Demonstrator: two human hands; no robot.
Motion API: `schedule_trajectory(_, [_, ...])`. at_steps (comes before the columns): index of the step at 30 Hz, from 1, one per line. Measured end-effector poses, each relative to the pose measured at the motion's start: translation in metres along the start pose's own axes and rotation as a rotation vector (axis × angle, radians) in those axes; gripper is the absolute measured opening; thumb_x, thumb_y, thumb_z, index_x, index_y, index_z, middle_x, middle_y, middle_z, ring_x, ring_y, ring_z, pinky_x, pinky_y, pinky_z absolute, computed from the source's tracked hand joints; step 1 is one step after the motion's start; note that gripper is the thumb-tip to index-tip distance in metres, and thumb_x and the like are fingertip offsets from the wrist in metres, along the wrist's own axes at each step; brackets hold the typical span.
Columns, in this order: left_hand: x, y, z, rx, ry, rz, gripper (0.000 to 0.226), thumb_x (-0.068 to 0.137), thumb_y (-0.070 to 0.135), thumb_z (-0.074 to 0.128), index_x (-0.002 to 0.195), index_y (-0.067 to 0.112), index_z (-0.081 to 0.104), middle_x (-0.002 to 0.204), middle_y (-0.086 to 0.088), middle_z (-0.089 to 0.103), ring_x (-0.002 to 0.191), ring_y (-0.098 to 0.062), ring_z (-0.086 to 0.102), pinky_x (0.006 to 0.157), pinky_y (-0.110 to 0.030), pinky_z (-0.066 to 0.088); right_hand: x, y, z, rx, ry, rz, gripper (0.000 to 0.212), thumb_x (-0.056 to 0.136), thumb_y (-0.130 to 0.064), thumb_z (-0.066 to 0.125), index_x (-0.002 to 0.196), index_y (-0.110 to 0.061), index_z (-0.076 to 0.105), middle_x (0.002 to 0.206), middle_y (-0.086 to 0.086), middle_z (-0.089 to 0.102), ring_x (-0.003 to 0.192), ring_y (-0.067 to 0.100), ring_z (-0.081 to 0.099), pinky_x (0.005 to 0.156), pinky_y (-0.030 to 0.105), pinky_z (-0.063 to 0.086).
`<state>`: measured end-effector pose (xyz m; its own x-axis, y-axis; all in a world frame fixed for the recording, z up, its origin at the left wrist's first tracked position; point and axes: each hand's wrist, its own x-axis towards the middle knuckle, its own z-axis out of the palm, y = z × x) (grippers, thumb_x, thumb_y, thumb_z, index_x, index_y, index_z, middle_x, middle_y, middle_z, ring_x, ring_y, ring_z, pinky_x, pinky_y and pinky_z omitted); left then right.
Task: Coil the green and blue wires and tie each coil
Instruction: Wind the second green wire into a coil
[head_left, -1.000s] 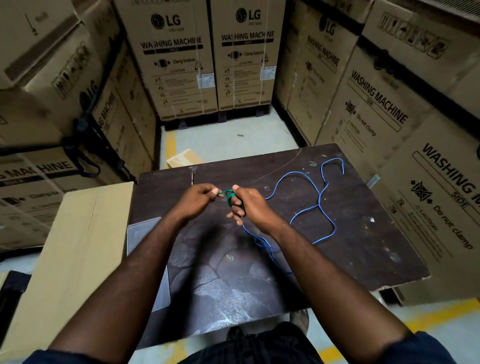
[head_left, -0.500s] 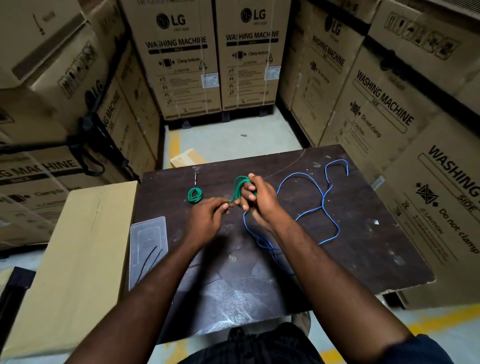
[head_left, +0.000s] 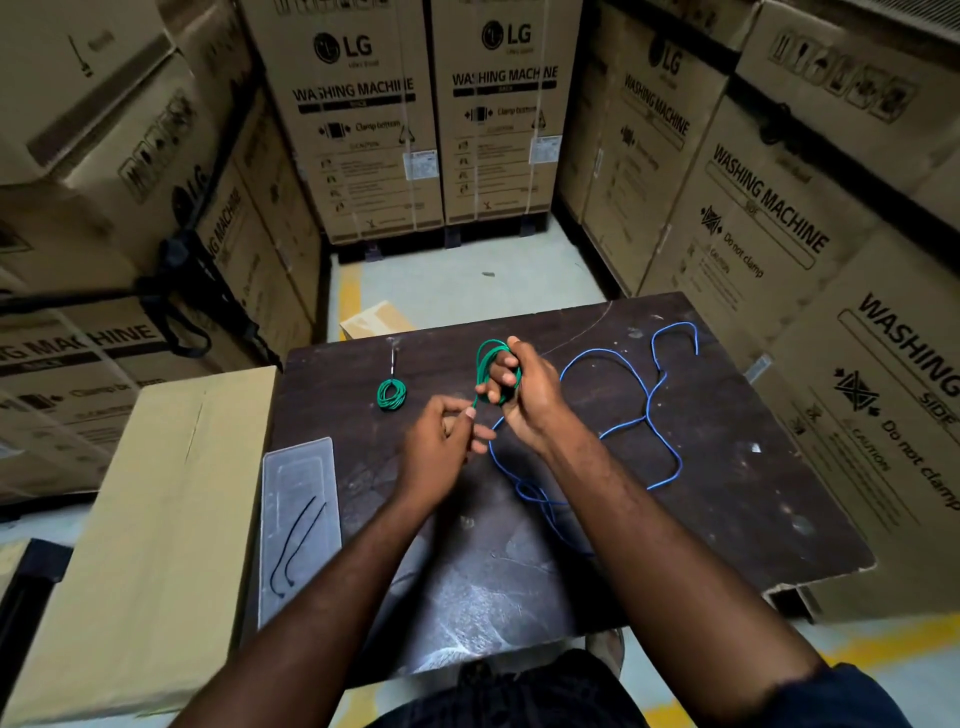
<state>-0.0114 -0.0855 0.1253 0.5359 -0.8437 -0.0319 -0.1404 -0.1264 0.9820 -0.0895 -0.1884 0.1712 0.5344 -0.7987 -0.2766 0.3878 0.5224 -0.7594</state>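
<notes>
The right hand (head_left: 532, 397) grips the green coil (head_left: 488, 364), stretched twelve-to-six, its loose tail (head_left: 475, 403) running toward seven o'clock into the pinching left hand (head_left: 441, 447).

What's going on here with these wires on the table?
A person is coiling a green wire: the right hand holds the loops wound round its fingers, and the left hand pinches the loose end. A small green coil lies on the dark table. The blue wire sprawls uncoiled on the table near the right hand.
</notes>
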Motion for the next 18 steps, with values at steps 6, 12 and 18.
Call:
schedule_trajectory(6, [0.004, 0.000, -0.003, -0.071, -0.032, -0.076, 0.015, 0.094, 0.010, 0.056, 0.084, 0.018, 0.063, 0.084, -0.008, 0.069, 0.077, -0.015, 0.061, 0.068, -0.033, 0.050, -0.003, -0.002, -0.005, -0.046, -0.040, 0.043, 0.041, 0.099, -0.022, 0.036, 0.059, -0.016, 0.033, 0.038, -0.003, 0.029, 0.030, 0.017, 0.029, 0.051, 0.028, 0.044])
schedule_trajectory(12, [0.013, 0.017, -0.013, -0.247, -0.125, -0.142, 0.014, 0.100, 0.013, 0.045, 0.104, 0.014, 0.059, 0.091, -0.008, 0.067, 0.075, -0.013, 0.061, 0.066, -0.021, 0.051, -0.002, 0.004, -0.013, -0.061, -0.084, 0.080, 0.041, 0.098, -0.024, 0.037, 0.058, -0.018, 0.034, 0.038, -0.005, 0.027, 0.031, 0.015, 0.025, 0.053, 0.035, 0.018])
schedule_trajectory(18, [0.023, 0.022, -0.024, -0.101, -0.220, -0.067, 0.014, 0.095, 0.014, 0.055, 0.101, 0.005, 0.065, 0.091, -0.014, 0.066, 0.081, -0.017, 0.061, 0.074, -0.026, 0.054, -0.005, 0.002, -0.015, -0.052, -0.158, 0.119, 0.041, 0.098, -0.025, 0.036, 0.057, -0.019, 0.032, 0.037, -0.005, 0.025, 0.029, 0.015, 0.024, 0.053, 0.032, 0.035])
